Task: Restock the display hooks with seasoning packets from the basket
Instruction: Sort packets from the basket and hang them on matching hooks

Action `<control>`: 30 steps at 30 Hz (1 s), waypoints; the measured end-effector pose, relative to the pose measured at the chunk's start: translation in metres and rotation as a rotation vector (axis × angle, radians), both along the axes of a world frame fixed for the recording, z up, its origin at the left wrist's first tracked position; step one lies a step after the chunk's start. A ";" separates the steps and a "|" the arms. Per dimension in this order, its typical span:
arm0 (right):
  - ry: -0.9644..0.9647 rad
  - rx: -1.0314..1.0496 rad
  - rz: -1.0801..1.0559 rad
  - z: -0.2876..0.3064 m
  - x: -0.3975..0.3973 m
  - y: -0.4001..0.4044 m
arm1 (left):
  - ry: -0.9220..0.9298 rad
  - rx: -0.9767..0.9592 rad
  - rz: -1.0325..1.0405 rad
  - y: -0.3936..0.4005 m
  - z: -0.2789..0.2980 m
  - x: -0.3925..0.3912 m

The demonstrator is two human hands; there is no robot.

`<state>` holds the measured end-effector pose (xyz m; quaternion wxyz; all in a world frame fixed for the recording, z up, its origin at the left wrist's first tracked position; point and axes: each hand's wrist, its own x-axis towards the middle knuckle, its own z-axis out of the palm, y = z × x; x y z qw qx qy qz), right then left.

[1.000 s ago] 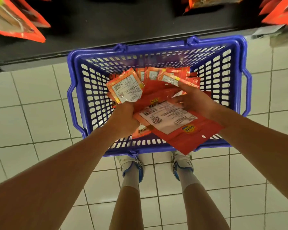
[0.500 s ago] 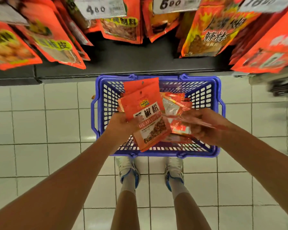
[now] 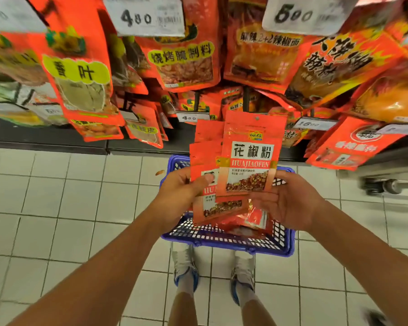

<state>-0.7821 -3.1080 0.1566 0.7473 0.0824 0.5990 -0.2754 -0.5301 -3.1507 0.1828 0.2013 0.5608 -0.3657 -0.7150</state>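
Holding a fanned stack of red seasoning packets (image 3: pixel 212 175) upright above the blue basket (image 3: pixel 224 238), my left hand (image 3: pixel 179 196) grips the stack with its thumb curled across the front. My right hand (image 3: pixel 290 203) holds the foremost packet (image 3: pixel 252 156), labelled HUAJIAOFEN, fingers curled behind its right edge. More red packets (image 3: pixel 247 222) lie inside the basket, which stands on the white tiled floor (image 3: pixel 57 208) just ahead of my shoes (image 3: pixel 186 267). Hanging packets (image 3: pixel 186 60) and price tags (image 3: pixel 149 17) fill the display above and beyond the basket.
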 end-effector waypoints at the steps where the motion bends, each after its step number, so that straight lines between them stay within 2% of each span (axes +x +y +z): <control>1: 0.006 -0.003 0.008 0.011 0.002 -0.002 | 0.003 -0.012 0.013 -0.001 0.012 -0.001; 5: 0.012 0.004 0.043 0.062 0.011 -0.002 | 0.052 -0.044 0.094 -0.004 0.059 -0.003; 11: 0.070 -0.070 0.138 0.161 0.030 0.000 | 0.040 -0.134 0.102 -0.012 0.146 -0.006; 13: 0.183 -0.098 0.223 0.192 0.028 0.002 | 0.012 -0.191 0.077 -0.013 0.176 -0.002; 15: 0.415 -0.198 0.290 0.222 0.022 0.003 | 0.002 -0.255 0.051 -0.012 0.207 0.004; 17: 0.512 -0.365 0.218 0.252 0.018 0.004 | 0.012 -0.297 0.035 -0.005 0.237 0.010; 20: 0.392 -0.596 0.075 0.298 0.021 0.004 | 0.062 -0.351 -0.001 0.005 0.278 0.013; 23: 0.469 -0.731 -0.056 0.349 0.032 -0.003 | 0.094 -0.387 -0.018 0.002 0.321 0.006; 26: 0.595 -0.858 -0.261 0.400 0.036 -0.015 | 0.106 -0.417 0.066 -0.011 0.372 -0.003; 30: 0.623 -0.998 -0.371 0.466 0.030 -0.028 | 0.149 -0.493 0.103 -0.030 0.441 -0.007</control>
